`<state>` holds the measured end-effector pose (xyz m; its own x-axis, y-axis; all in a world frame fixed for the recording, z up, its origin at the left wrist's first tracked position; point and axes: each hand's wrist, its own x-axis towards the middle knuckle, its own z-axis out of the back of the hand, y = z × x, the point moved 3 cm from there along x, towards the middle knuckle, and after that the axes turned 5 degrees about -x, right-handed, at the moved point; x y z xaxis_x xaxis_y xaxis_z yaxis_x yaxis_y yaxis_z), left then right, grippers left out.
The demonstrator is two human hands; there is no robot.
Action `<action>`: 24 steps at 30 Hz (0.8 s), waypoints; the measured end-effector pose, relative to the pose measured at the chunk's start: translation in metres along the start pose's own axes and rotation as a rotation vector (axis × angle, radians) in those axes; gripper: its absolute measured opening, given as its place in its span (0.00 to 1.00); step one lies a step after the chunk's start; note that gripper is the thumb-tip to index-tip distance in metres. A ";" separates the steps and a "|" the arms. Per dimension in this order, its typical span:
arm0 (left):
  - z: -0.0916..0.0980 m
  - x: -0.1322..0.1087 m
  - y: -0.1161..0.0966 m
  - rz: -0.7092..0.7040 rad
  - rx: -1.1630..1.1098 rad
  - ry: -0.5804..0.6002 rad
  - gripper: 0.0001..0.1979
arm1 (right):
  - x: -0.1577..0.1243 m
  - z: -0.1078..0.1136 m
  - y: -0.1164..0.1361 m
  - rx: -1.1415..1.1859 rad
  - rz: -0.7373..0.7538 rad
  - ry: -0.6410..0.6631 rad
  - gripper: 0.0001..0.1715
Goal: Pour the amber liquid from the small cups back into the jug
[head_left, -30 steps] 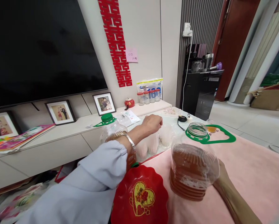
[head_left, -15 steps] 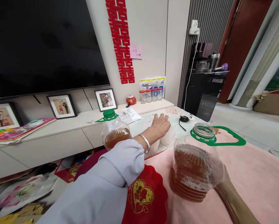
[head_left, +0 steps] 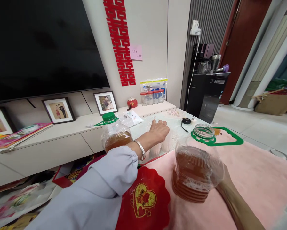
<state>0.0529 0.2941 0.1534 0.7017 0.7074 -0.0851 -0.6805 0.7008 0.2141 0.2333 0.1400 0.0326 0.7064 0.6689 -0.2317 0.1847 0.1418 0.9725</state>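
Observation:
A clear plastic jug (head_left: pixel 191 172) with a green collar handle stands uncapped on the pink cloth, part filled with brown liquid. My right hand (head_left: pixel 216 174) is against its right side, gripping it from behind; the fingers show only dimly through the plastic. My left hand (head_left: pixel 159 130), with a silver bangle at the wrist, reaches over several clear cups (head_left: pixel 166 145). Its fingers are apart and bent slightly downward, the tips partly hidden. Left of that forearm is a second jug (head_left: pixel 116 139) of brown liquid, capped in green.
A red scalloped tray (head_left: pixel 155 191) lies near me, partly under my left sleeve. A black tape measure (head_left: pixel 186 121) rests at the table's far side. Red-lidded jars (head_left: pixel 150 98), a red pot (head_left: pixel 132 103) and framed photos (head_left: pixel 106 103) line the white cabinet (head_left: pixel 61 140).
The view has shifted slightly, moving the scene a little leftward. My left hand's fingers are bent a little more over the cups. My right hand stays at the uncapped jug.

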 end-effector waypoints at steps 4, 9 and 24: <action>-0.004 -0.002 -0.002 0.000 -0.009 -0.008 0.12 | -0.002 -0.001 0.002 -0.003 -0.014 0.004 0.09; -0.008 -0.002 -0.002 0.000 -0.012 -0.026 0.12 | 0.001 0.000 -0.003 -0.012 -0.016 0.004 0.09; 0.001 -0.003 0.005 0.016 -0.056 -0.019 0.13 | 0.005 0.000 -0.005 -0.001 0.096 0.037 0.08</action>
<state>0.0473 0.2951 0.1554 0.6941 0.7171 -0.0633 -0.7022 0.6937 0.1601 0.2362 0.1422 0.0264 0.6952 0.7058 -0.1360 0.1162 0.0764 0.9903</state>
